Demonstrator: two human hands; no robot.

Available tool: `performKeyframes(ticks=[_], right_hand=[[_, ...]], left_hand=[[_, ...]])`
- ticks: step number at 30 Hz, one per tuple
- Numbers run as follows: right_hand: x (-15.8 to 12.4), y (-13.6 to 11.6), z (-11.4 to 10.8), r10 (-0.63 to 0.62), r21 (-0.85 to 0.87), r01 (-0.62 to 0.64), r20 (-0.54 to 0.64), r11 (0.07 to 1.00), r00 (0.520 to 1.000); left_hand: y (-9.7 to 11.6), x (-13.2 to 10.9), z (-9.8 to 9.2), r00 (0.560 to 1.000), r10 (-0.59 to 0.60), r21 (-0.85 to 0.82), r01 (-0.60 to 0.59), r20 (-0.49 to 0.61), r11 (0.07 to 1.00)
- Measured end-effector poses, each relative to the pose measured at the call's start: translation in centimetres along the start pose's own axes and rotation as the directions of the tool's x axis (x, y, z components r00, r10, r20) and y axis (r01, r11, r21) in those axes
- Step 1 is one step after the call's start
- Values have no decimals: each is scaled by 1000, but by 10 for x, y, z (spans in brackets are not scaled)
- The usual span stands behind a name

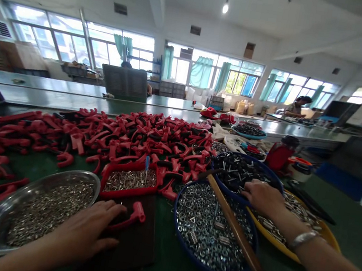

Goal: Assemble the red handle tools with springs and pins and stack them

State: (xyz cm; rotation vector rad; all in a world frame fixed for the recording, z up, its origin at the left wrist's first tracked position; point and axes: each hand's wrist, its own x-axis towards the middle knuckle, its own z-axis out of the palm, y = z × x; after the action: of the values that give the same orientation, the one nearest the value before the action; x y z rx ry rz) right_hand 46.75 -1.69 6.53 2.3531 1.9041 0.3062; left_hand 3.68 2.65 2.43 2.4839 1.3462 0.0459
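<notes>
My left hand (92,227) lies palm down over a dark board (139,248), fingers stretched out and thumb apart. By its fingertips rests a red plastic handle (137,212), partly hidden under the hand. My right hand (262,196) reaches into a blue bowl of black parts (234,167); its fingers are drawn together at the parts, and what they pinch, if anything, is hidden. Nearer to me, a blue bowl of small metal nuts and springs (200,230) has a wooden-handled tool (232,221) lying across it.
A steel bowl of small metal pieces (52,211) stands at left, beside a red tray of rivet-like pins (131,180). Behind lies a heap of red handles (132,137). A yellow bowl of metal parts (329,241) sits under my right forearm. Another person (297,108) sits far off.
</notes>
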Motion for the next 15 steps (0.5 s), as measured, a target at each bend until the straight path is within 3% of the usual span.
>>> performKeyframes(ticks=[3,7,10,15], right_hand=[[-6,-23,-10,4,7,-4,-55,1000,998],[-28,-65,-16,-245,86,241,39,967,969],[-44,-88,-10,-304,109,292,121,950,945],[-47,-91,-5,-248,282,215,86,935,965]], left_hand=[[15,12,9,998,-22,77,26,-55,997],[28,27,20,995,-12,36,16,-100,999],[31,25,22,990,69,-195,-92,-122,977],[51,21,16,980,94,-645,-185,-174,742]])
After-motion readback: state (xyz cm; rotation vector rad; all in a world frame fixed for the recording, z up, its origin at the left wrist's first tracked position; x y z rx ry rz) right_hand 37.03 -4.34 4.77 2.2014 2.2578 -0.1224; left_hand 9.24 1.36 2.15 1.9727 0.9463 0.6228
